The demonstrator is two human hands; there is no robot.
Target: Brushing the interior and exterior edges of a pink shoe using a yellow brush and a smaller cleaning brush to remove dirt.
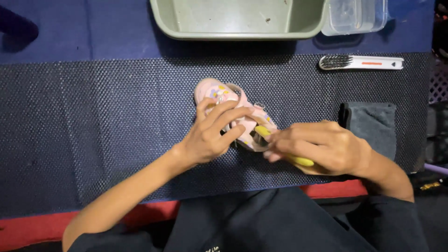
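Observation:
A small pink child's shoe (219, 91) with coloured spots lies on a dark textured mat (93, 121). My left hand (212, 133) grips the shoe from above, fingers spread over its strap and side. My right hand (322, 147) is closed around a yellow-handled brush (263, 131), whose head presses against the shoe's heel end. Most of the brush handle is hidden inside my fist; its yellow end (301, 161) sticks out below.
A grey-green basin (238, 30) stands at the far edge, with a clear plastic box (354, 16) beside it. A white brush with dark bristles (361, 62) lies at the right. A folded dark grey cloth (373, 123) sits near my right wrist.

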